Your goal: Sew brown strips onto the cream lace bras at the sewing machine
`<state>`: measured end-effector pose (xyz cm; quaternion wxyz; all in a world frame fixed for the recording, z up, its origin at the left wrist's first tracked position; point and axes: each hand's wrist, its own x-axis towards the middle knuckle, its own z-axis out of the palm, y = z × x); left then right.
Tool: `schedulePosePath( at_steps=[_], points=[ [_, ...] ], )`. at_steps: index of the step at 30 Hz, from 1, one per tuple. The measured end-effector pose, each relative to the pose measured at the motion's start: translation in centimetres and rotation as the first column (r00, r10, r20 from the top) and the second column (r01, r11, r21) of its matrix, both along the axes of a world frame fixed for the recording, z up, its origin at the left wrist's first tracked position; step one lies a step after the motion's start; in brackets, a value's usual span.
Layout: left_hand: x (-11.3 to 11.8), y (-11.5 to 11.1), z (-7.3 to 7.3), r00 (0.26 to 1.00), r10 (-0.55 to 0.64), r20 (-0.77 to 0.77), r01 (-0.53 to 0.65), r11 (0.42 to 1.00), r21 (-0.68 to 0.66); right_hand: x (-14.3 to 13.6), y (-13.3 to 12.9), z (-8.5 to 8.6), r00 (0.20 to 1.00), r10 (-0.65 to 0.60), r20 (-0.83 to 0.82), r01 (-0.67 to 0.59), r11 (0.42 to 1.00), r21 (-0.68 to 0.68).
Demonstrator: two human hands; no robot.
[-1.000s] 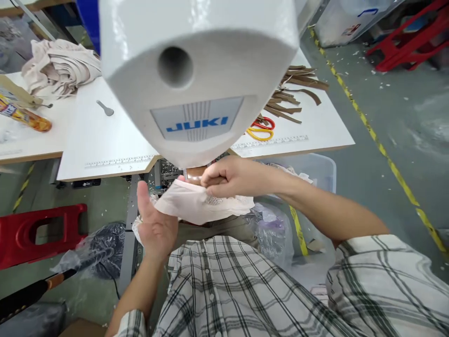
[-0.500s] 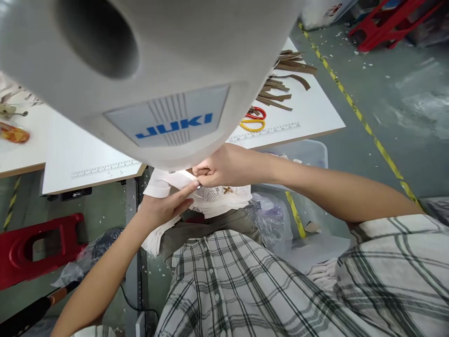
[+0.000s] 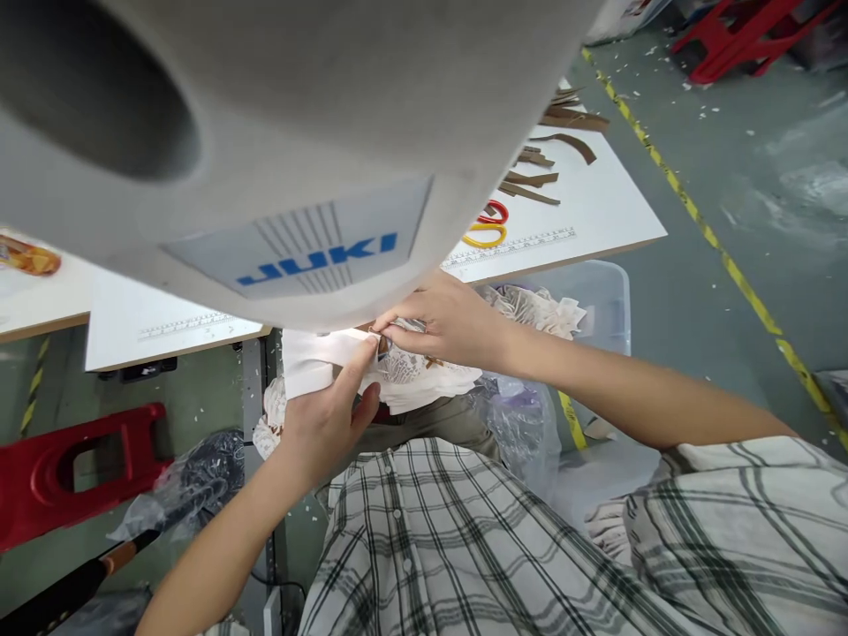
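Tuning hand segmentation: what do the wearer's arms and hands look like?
Left hand and right hand look bare: no gloves or watch visible. Right sleeve is loose white plaid with dark green-grey lines, ending near the elbow; left sleeve barely shows.

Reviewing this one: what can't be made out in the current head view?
- Needle and stitching point: hidden beneath the machine head.
- Far edge of the white fabric: covered by the machine head.
- What exactly the fingers of the right hand grip: too small to tell.
- Scissors blades: hidden behind the machine head.
- Orange bottle: cut off by the left edge.
- Ruler markings: numerals too small to read.
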<state>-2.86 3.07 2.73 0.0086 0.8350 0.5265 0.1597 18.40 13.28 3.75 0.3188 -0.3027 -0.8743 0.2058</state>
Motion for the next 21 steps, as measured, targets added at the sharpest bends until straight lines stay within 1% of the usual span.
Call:
schedulePosePath(
  at_steps=[2, 4, 6, 9, 12, 14, 16, 18, 19, 20, 21],
  points=[
    [0.4, 0.0, 0.1, 0.999, 0.019, -0.035, -0.018, 0.999, 0.030, 0.0, 0.0, 0.2, 1.000, -0.005, -0.005, 0.006, 1.000, 0.014],
    [0.8, 0.0, 0.4, 0.998, 0.030, -0.053, -0.027, 0.998, 0.052, 0.1, -0.1, 0.1, 1.000, -0.002, -0.022, 0.003, 0.999, 0.043],
    [1.1, 0.0, 0.8, 0.997, 0.052, -0.054, -0.049, 0.998, 0.048, 0.3, -0.5, -0.5, 0.998, 0.004, -0.062, 0.002, 0.996, 0.093],
    [1.1, -0.2, 1.2, 0.997, 0.066, -0.044, -0.066, 0.998, -0.001, 0.5, -1.0, -1.7, 0.992, 0.034, -0.119, -0.009, 0.979, 0.204],
    [0.4, -0.3, 1.4, 1.000, 0.018, -0.025, -0.019, 0.999, -0.042, 0.5, -1.1, -2.5, 0.993, 0.034, -0.109, 0.004, 0.945, 0.328],
    [-0.6, 0.0, 1.3, 0.999, -0.046, -0.013, 0.045, 0.996, -0.073, 0.4, -1.0, -2.4, 0.995, 0.016, -0.097, 0.025, 0.913, 0.406],
    [-1.6, 0.4, 1.2, 0.993, -0.113, -0.018, 0.111, 0.989, -0.100, 0.3, -1.0, -2.1, 0.996, -0.014, -0.086, 0.050, 0.894, 0.445],
    [-2.4, 0.8, 1.0, 0.987, -0.149, -0.055, 0.145, 0.986, -0.081, 0.3, -1.3, -1.9, 0.995, -0.062, -0.072, 0.086, 0.907, 0.412],
    [-2.6, 1.0, 1.0, 0.985, -0.150, -0.084, 0.146, 0.988, -0.056, 0.4, -1.6, -1.8, 0.994, -0.081, -0.071, 0.101, 0.928, 0.359],
    [-2.6, 1.1, 1.0, 0.984, -0.141, -0.111, 0.138, 0.990, -0.030, 0.5, -2.0, -1.9, 0.993, -0.089, -0.080, 0.107, 0.958, 0.267],
    [-2.4, 1.1, 1.0, 0.984, -0.124, -0.129, 0.124, 0.992, -0.010, 0.5, -2.3, -2.0, 0.991, -0.086, -0.104, 0.100, 0.987, 0.128]
  ],
)
